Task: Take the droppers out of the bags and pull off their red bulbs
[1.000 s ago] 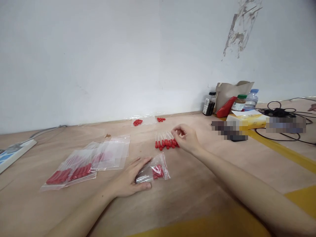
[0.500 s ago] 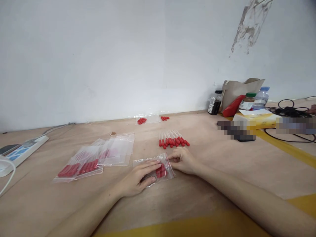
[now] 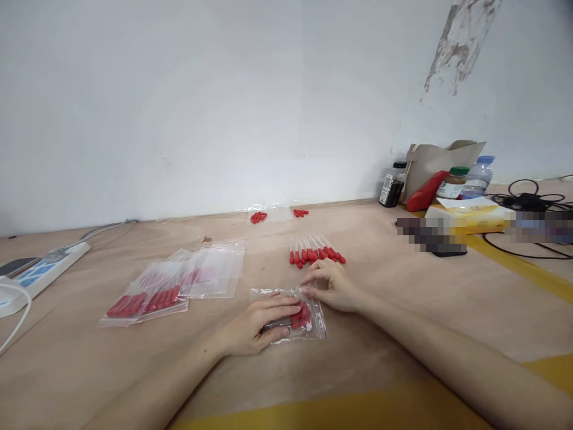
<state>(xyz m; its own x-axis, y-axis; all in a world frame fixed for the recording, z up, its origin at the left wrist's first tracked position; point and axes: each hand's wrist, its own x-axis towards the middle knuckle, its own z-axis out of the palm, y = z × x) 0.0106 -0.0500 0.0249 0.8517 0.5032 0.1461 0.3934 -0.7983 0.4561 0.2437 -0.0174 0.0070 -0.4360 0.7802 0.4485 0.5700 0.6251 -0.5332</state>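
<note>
A clear zip-lock bag (image 3: 320,325) lies flat on the table before me, with red-tipped pieces (image 3: 301,316) inside it. My left hand (image 3: 264,322) rests on the bag's left part, fingers stretched out and partly covering the contents. At the bag's upper right corner, my right hand (image 3: 331,286) has thumb and forefinger pinched on the plastic edge. Just beyond that hand lies a row of thin pale sticks with red bulb ends (image 3: 308,255). On the left, several filled zip-lock bags (image 3: 147,301) overlap flat bags (image 3: 224,269) that look unfilled.
Small red pieces (image 3: 258,218) lie on clear plastic by the wall. A power strip (image 3: 49,272) and phone (image 3: 18,267) sit at left. To the right stand a black bottle (image 3: 393,186), jar (image 3: 452,184), water bottle (image 3: 478,177), tan bag (image 3: 430,164) and cables (image 3: 528,200).
The zip-lock bag and my left hand have shifted slightly right. My right hand has moved from the bag's right edge up to its upper right corner.
</note>
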